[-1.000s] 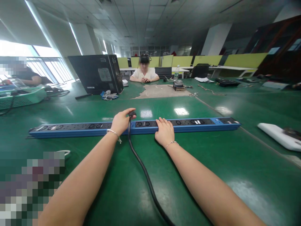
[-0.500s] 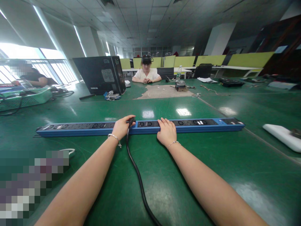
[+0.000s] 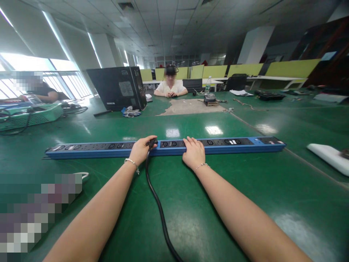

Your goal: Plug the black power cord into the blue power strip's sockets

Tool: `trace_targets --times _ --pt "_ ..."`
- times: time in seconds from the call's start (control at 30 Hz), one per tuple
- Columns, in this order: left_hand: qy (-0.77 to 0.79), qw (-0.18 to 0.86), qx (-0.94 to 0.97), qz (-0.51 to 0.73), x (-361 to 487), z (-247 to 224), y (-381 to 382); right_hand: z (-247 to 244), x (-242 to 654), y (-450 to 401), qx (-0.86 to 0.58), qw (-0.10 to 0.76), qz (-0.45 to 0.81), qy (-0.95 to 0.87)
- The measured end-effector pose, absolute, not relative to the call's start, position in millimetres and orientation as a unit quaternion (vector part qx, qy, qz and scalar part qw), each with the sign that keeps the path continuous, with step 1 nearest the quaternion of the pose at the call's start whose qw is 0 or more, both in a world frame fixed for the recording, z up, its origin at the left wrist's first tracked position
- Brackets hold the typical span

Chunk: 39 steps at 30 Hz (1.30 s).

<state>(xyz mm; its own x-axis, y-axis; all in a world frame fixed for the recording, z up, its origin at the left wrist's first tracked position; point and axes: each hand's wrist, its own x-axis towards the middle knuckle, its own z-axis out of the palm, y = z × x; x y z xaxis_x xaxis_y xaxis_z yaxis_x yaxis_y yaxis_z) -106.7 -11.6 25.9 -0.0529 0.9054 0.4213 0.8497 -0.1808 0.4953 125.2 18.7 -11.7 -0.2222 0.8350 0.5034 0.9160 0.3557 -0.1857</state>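
Note:
A long blue power strip (image 3: 180, 151) with black sockets lies crosswise on the green table (image 3: 109, 125). My left hand (image 3: 140, 150) is closed on a black plug (image 3: 152, 143) at the strip's middle; whether its pins sit in a socket is hidden. From the plug a thick black cable (image 3: 160, 214) runs down toward the near edge. To the right, my right hand (image 3: 194, 150) rests over the strip, its fingers wrapped across the top and the thumb at the near side, holding the strip.
A black computer case (image 3: 117, 87) stands at the back left, with grey gloves (image 3: 131, 112) by it. A green basket (image 3: 40, 118) is far left. A person (image 3: 171, 85) sits opposite, another (image 3: 38, 87) at left. A white object (image 3: 329, 156) lies right.
The view has shifted slightly. My left hand's fingers have moved a little around the plug, which now shows tilted more upright. My right hand stays on the strip.

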Motion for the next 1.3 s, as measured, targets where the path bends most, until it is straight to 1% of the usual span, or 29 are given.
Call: trace_targets --times 0.13,0.27,0.4,0.5,0.57,0.87,1.0,1.07,1.17,1.3 --pt "0.647 0.042 0.680 0.342 -105 26 -9 -12 125 20 -0.563 0.264 -0.075 -0.780" --pt "0.654 0.037 0.695 0.295 -104 26 -5 -12 125 20 -0.565 0.263 -0.077 -0.778" --pt "0.658 -0.003 0.709 0.254 -105 23 -5 -12 125 19 -0.563 0.265 -0.076 -0.779" --pt "0.655 -0.042 0.715 0.241 -104 22 -7 -11 125 17 -0.561 0.262 -0.073 -0.782" --pt "0.649 -0.049 0.721 0.239 -103 22 -9 -11 125 17 -0.561 0.259 -0.074 -0.783" --pt "0.620 -0.029 0.715 0.322 -100 9 -8 -12 125 18 -0.560 0.259 -0.085 -0.782" --pt "0.630 -0.042 0.624 0.460 -109 22 -9 -12 125 18 -0.560 0.257 -0.082 -0.784" --pt "0.637 -0.059 0.588 0.495 -123 35 -12 -11 125 18 -0.559 0.257 -0.080 -0.784" --pt "0.643 -0.042 0.623 0.444 -156 49 -19 -12 125 18 -0.559 0.261 -0.081 -0.783" --pt "0.673 -0.011 0.631 0.386 -195 45 -29 -13 125 18 -0.559 0.263 -0.080 -0.782"
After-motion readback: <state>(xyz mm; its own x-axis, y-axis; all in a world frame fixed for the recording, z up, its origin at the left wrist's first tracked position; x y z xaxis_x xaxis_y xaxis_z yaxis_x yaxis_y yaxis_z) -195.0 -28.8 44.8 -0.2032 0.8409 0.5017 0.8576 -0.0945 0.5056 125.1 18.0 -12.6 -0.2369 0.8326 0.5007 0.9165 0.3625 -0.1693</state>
